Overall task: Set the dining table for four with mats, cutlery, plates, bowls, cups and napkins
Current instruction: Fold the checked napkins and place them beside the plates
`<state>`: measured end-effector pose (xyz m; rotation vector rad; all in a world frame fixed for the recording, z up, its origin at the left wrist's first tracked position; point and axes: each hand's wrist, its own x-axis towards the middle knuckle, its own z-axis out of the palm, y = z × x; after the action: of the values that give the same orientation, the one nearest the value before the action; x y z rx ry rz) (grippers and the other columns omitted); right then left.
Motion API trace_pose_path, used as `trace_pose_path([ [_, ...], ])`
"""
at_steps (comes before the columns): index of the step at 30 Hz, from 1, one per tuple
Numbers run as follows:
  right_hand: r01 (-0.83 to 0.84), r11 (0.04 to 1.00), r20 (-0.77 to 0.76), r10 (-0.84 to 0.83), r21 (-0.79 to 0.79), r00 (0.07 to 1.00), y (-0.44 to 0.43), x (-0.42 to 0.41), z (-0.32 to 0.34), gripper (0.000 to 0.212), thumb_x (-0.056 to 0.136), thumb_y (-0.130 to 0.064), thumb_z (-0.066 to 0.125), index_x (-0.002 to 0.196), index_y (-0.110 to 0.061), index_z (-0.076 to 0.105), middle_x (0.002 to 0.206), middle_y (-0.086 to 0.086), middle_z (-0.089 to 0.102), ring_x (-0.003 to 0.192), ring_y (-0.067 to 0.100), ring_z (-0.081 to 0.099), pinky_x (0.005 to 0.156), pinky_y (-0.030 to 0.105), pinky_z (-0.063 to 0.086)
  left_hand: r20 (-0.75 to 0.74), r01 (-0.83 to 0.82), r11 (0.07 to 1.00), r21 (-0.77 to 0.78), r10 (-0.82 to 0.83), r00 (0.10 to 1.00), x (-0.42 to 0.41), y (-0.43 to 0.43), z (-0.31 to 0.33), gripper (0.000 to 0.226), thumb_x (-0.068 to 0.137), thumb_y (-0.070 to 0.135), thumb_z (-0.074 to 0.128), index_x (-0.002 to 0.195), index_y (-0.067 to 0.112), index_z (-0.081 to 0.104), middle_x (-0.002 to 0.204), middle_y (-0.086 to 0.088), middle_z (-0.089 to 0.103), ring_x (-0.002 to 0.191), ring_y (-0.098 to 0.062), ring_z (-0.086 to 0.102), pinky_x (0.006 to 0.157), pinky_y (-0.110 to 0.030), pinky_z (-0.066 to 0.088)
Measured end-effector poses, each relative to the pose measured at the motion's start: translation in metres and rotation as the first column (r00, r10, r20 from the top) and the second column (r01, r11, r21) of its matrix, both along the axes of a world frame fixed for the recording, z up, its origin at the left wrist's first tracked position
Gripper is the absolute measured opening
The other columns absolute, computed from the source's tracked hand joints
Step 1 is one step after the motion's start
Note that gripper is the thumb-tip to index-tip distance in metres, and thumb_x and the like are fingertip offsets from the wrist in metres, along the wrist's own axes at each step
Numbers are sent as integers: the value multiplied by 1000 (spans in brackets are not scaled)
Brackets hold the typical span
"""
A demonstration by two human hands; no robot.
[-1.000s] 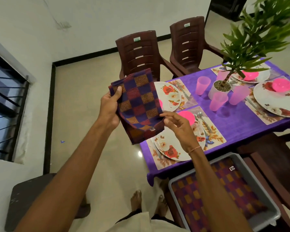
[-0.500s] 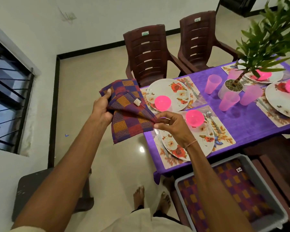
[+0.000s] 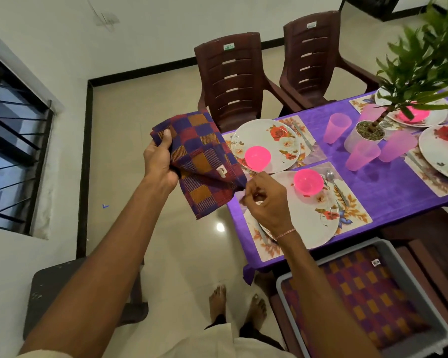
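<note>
Left hand (image 3: 158,163) gripping checked napkin (image 3: 202,153), right hand (image 3: 267,202) pinching its corner

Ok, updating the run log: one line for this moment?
napkin: part-folded, off table | left hand: grips it | right hand: pinches its corner

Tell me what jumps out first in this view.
The checked napkin, held up mid-frame: the left hand grips its left edge, the right hand pinches a lower corner. To its right the purple table stands out, with pink bowls on floral plates. A leafy plant fills the top right corner.
</note>
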<state>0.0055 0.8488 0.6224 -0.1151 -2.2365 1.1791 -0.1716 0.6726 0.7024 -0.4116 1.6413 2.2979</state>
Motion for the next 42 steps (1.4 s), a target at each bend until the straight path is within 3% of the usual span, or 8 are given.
trace_pose_path([
  [5,168,950,113,-143,-264,983,5,-8,8,11,89,-17,64,95,-8,60,93,1,64,89,13,63,75,34,59,-236,180,967,-181,-221,946,-1,-11,25,16,104,23,58,115,16,66,104,0,78,98,-22,75,79,-40,63],
  [9,-62,877,189,171,-477,967,-3,-50,56,54,90,-29,78,136,-27,49,136,-8,62,128,4,56,100,18,51,-336,346,892,-290,-434,836,0,-27,38,15,99,24,60,110,19,70,104,0,78,101,-23,73,84,-38,60],
  [13,-228,841,149,339,-491,929,-24,-80,88,36,90,-17,77,123,-19,65,111,-10,76,106,9,72,85,23,58,-390,310,934,-179,-357,849,-1,-46,45,34,92,36,61,117,13,66,106,-2,77,102,-24,72,86,-39,60],
  [18,-118,757,137,265,-642,955,-50,-95,83,28,89,-19,78,116,-14,73,104,1,79,95,17,76,79,33,63,-250,415,867,-276,-482,840,10,-78,15,55,90,49,65,129,10,64,119,-13,74,107,-31,72,87,-44,60],
  [24,-55,694,360,438,-718,824,-63,-100,55,44,87,-20,81,127,-19,65,114,1,77,106,23,74,93,51,60,-100,270,883,-383,-330,939,19,-94,-7,27,98,24,68,124,26,63,116,-3,75,109,-26,72,78,-35,61],
  [30,-62,645,314,451,-762,836,-81,-109,58,44,90,-9,77,131,-14,61,114,4,77,100,23,76,83,38,63,-190,307,876,-371,-395,899,26,-118,-9,55,86,29,78,135,28,51,126,1,70,113,-17,70,88,-36,62],
  [35,-130,657,296,496,-743,816,-95,-120,72,40,91,-10,75,128,-13,63,112,4,77,98,20,76,76,32,63,-282,131,888,-441,-275,919,22,-136,2,40,92,20,76,127,27,58,116,2,74,104,-18,73,81,-36,63],
  [42,-159,615,294,568,-772,769,-112,-137,82,36,97,-8,67,132,-11,61,116,9,74,99,26,75,78,36,64,-183,57,981,-184,-91,979,28,-163,2,34,96,9,68,130,12,63,111,-10,77,97,-27,76,76,-36,64],
])
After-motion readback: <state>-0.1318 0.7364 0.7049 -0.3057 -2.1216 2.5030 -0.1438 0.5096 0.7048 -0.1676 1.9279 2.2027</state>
